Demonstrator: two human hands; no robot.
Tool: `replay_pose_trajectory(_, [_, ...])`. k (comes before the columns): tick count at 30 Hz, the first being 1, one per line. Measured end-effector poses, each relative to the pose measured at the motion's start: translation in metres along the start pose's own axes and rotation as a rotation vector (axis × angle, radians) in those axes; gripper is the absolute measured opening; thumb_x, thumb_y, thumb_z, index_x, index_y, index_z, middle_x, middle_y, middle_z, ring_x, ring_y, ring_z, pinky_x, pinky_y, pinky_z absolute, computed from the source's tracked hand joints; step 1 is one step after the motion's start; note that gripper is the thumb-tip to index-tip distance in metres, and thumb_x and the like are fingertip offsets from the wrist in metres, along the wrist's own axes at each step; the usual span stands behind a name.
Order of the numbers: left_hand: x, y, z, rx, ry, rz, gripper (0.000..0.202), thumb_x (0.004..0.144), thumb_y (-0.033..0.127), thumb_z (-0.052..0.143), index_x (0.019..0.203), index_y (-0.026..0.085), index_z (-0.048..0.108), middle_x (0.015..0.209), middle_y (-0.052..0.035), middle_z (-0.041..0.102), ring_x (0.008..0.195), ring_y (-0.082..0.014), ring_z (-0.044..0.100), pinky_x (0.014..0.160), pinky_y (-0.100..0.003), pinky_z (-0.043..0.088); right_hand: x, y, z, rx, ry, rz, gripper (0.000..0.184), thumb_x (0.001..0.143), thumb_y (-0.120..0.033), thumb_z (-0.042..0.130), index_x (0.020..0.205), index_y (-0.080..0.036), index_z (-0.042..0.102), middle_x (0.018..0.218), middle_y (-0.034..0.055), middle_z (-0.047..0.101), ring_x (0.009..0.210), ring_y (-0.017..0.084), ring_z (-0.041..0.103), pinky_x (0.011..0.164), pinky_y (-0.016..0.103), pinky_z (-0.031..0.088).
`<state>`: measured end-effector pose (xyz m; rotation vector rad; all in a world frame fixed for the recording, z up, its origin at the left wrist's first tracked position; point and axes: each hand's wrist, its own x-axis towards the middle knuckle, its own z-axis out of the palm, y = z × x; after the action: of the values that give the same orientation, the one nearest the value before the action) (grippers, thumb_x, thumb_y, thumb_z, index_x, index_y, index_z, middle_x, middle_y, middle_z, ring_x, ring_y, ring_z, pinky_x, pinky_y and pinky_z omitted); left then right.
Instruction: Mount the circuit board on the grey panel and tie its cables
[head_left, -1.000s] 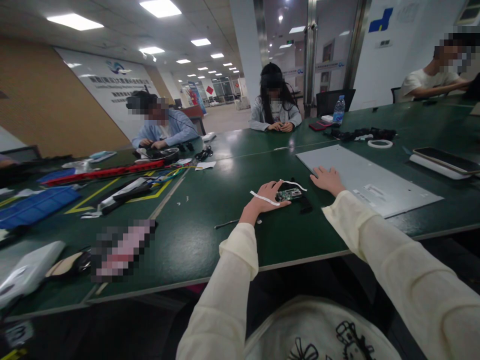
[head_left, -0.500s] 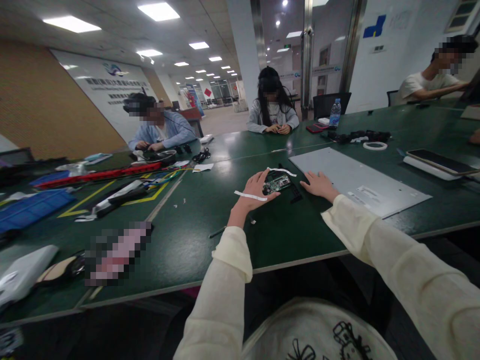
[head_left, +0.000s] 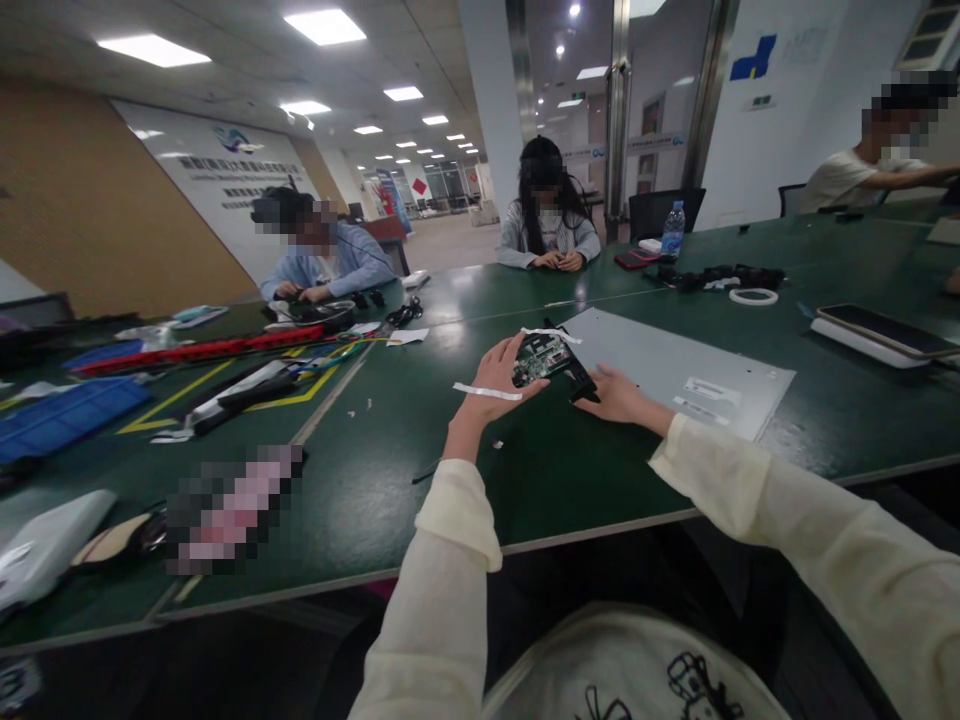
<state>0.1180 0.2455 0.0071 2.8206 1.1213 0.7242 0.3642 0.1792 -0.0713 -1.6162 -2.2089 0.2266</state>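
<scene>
My left hand (head_left: 495, 380) is closed around the left side of a green circuit board (head_left: 546, 358), which rests in or on a black frame. My right hand (head_left: 619, 396) grips the black plastic piece (head_left: 576, 375) at the board's right side, with its fingertips around the near end. Whether this piece is joined to the board I cannot tell. A white strip (head_left: 551, 333) crosses the far edge of the board, and another white strip (head_left: 487, 391) lies across my left wrist. Just beyond my right hand lies a flat silver panel (head_left: 667, 350) with white labels.
A phone on a white box (head_left: 874, 340), a tape ring (head_left: 753, 297) and a water bottle (head_left: 673, 230) stand to the right. On the left lie a blue basket (head_left: 71, 415), a red strip (head_left: 202, 348) and cables. Several people sit around the green table (head_left: 360, 500).
My right hand has moved left from beside the panel and taken hold of the black piece, which is now raised and tilted. The silver panel has slid left.
</scene>
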Motion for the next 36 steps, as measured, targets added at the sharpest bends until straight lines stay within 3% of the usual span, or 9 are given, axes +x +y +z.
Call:
replay_pose_trajectory(5, [0.004,0.007,-0.003,-0.004,-0.002,0.03,0.086,0.082,0.059,0.057,0.151,0.023,0.02,0.15,-0.0114,0.036,0.139,-0.0305,0.033,0.115,-0.046,0.027,-0.016,-0.028,-0.003,0.034,0.035,-0.17,0.063,0.092,-0.063,0.041,0.141,-0.024,0.05,0.144,0.0054,0.048,0.136,0.032,0.039,0.116,0.051,0.024])
replay_pose_trajectory(14, [0.012,0.022,-0.003,0.003,-0.054,0.092,0.088,0.081,0.063,0.055,0.151,0.023,0.019,0.154,-0.0115,0.031,0.142,-0.0292,0.027,0.117,-0.045,0.023,-0.038,-0.059,-0.016,0.181,-0.18,-0.4,0.061,0.093,-0.056,0.047,0.148,-0.029,0.039,0.153,0.0013,0.035,0.145,0.027,0.023,0.117,0.05,0.022])
replay_pose_trajectory(18, [0.013,0.028,-0.001,-0.004,-0.062,0.124,0.088,0.082,0.065,0.053,0.151,0.022,0.019,0.153,-0.0117,0.032,0.141,-0.0282,0.03,0.116,-0.043,0.025,-0.046,-0.07,-0.019,0.224,-0.233,-0.535,0.057,0.096,-0.049,0.047,0.148,-0.029,0.038,0.151,0.0012,0.039,0.145,0.022,0.024,0.12,0.048,0.012])
replay_pose_trajectory(22, [0.014,0.029,0.006,0.035,-0.102,0.139,0.088,0.08,0.066,0.054,0.15,0.021,0.024,0.15,-0.0132,0.036,0.139,-0.0299,0.033,0.116,-0.044,0.025,-0.051,-0.081,-0.023,0.221,-0.269,-0.659,0.053,0.097,-0.046,0.046,0.146,-0.027,0.042,0.15,0.0011,0.041,0.144,0.02,0.025,0.12,0.045,0.014])
replay_pose_trajectory(28, [0.01,0.017,0.021,0.1,-0.167,0.145,0.09,0.077,0.068,0.057,0.147,0.019,0.03,0.146,-0.0143,0.041,0.136,-0.0318,0.037,0.115,-0.044,0.025,-0.057,-0.09,-0.024,0.181,-0.188,-0.741,0.05,0.096,-0.039,0.047,0.139,-0.016,0.052,0.142,0.0068,0.051,0.137,0.019,0.039,0.113,0.036,0.033])
replay_pose_trajectory(36, [0.004,0.005,0.038,0.061,-0.255,0.125,0.088,0.078,0.069,0.056,0.145,0.016,0.034,0.145,-0.0156,0.043,0.133,-0.0305,0.042,0.112,-0.042,0.03,-0.06,-0.091,-0.017,0.091,-0.047,-0.857,0.037,0.092,-0.026,0.048,0.121,-0.01,0.066,0.128,0.012,0.062,0.128,0.02,0.051,0.109,0.038,0.039])
